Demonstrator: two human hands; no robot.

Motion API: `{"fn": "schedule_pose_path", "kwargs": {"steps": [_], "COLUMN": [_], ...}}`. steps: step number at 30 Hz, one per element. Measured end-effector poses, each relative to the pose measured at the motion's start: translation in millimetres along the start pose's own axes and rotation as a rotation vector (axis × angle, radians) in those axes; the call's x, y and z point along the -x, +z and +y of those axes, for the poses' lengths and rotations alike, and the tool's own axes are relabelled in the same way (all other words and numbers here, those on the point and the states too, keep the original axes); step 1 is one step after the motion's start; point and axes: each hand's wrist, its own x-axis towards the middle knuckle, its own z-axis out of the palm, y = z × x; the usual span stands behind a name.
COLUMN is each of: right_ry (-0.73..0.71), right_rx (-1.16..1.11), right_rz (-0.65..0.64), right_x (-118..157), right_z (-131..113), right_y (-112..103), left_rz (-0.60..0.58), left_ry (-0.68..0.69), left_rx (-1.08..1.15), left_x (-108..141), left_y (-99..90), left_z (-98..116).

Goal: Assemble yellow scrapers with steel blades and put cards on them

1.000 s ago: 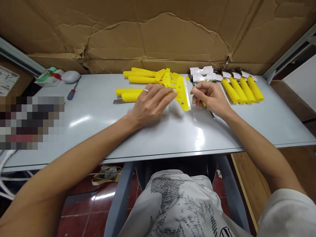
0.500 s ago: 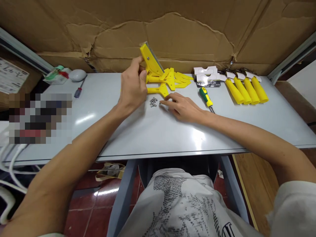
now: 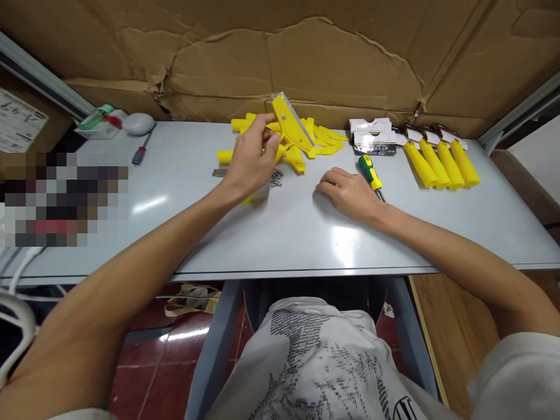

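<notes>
My left hand (image 3: pixel 254 154) is closed around the handle of a yellow scraper (image 3: pixel 292 125), whose head points up and carries a metal blade along its right edge. A small screw shows in that head. Below the scraper, a little pile of screws (image 3: pixel 276 179) lies on the table. My right hand (image 3: pixel 345 191) rests low over the tabletop to the right of the pile, fingers curled together; whatever is between the fingertips is hidden. Just beyond its wrist lies a green and yellow screwdriver (image 3: pixel 370 172). More yellow scraper handles (image 3: pixel 294 158) lie behind and under my left hand.
Flat yellow pieces (image 3: pixel 328 140) are heaped at the back. White and black cards (image 3: pixel 371 137) and several yellow-handled scrapers (image 3: pixel 441 163) lie to the right. A small screwdriver (image 3: pixel 139 154), a white mouse (image 3: pixel 138 123) and a clear box (image 3: pixel 98 123) sit left. Cardboard (image 3: pixel 227 70) walls the back.
My right hand has moved away from the screws, to the right and slightly toward me. My left hand has brought the scraper lower and to the right.
</notes>
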Motion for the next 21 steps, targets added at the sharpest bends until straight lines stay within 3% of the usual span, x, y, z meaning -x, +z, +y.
{"fn": "schedule_pose_path", "kwargs": {"steps": [6,10,15,21], "right_ry": [0.445,0.548,0.510,0.475], "right_rx": [-0.858,-1.253,-1.417,-1.412], "right_rz": [0.310,0.374,0.288,0.264], "right_x": [7.3,-0.2,-2.4,-1.0], "right_z": [25.1,12.2,-6.1,-12.2], "right_y": [-19.0,-27.9,-28.8,-29.0], "left_rz": [-0.144,-0.232,-0.278,-0.283], "left_ry": [0.080,0.072,0.047,0.049], "left_rx": [0.280,0.383,0.382,0.369], "left_x": [11.3,20.8,29.5,32.7], "left_y": [11.2,14.0,14.3,14.4], "left_z": [28.8,49.6,64.0,71.5]}}
